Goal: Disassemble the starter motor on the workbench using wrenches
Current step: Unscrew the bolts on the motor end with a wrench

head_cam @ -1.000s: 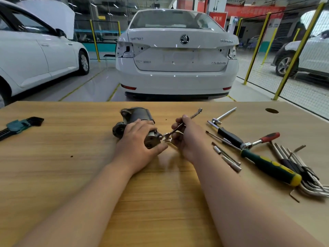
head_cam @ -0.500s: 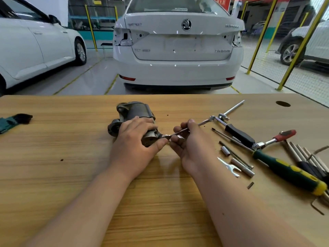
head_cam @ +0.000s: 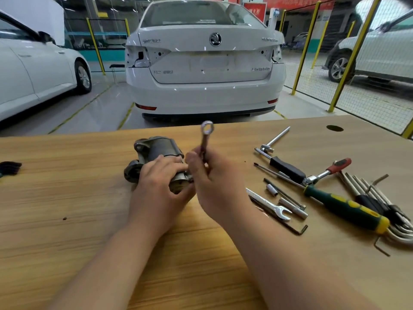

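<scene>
Currently the left hand (head_cam: 161,182) clamps the starter motor (head_cam: 156,148), which lies on the surface (head_cam: 67,186) midway along, toward the far edge. The right hand (head_cam: 214,184) grips a wrench (head_cam: 206,135) upright, ring end uppermost. Before turning, the ring should seat fully on the fastener while the left hand braces the housing.

White car (head_cam: 205,70) (rear facing) stands beside what seems a mesh fence (head_cam: 368,101).

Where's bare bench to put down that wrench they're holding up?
Bare workbench lies left of the starter motor, out to the dark tool at the left edge, and along the near edge beside the forearms. Right of the right hand it is crowded: spanner, green-handled screwdriver, hex keys.
</scene>
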Action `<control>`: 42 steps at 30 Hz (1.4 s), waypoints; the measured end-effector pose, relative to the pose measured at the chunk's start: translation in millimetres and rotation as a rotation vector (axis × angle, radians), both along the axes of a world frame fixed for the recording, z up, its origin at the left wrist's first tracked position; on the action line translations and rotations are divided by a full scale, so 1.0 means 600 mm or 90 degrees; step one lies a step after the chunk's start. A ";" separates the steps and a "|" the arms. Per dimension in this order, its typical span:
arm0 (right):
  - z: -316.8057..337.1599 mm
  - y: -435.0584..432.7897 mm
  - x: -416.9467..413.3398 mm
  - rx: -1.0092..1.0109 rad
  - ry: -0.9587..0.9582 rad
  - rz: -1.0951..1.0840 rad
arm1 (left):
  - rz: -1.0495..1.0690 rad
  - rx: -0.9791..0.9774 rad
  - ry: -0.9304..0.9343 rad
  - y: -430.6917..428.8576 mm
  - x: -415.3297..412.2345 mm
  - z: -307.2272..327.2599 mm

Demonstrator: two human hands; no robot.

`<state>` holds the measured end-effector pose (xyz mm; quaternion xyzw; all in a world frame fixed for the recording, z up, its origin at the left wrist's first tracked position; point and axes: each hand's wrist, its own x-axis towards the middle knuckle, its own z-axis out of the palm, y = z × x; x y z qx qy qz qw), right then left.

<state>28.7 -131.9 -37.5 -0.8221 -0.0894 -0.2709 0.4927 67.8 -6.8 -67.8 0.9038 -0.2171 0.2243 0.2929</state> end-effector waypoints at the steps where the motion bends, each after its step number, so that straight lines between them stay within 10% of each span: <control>1: 0.001 0.010 -0.004 -0.126 -0.036 0.010 | 0.000 0.050 -0.008 0.001 0.000 -0.001; 5: -0.001 0.036 -0.009 -0.384 -0.097 -0.009 | -0.003 0.151 -0.023 0.006 0.007 -0.002; 19: -0.002 -0.003 0.000 0.029 -0.216 -0.034 | -0.008 0.006 0.025 0.005 0.000 -0.004; 29: -0.022 -0.029 0.032 0.774 0.281 -0.017 | -0.015 -0.007 -0.006 0.005 0.003 -0.013; 42: -0.023 -0.024 0.039 0.896 0.343 0.007 | 0.013 -0.014 -0.031 0.000 0.003 -0.007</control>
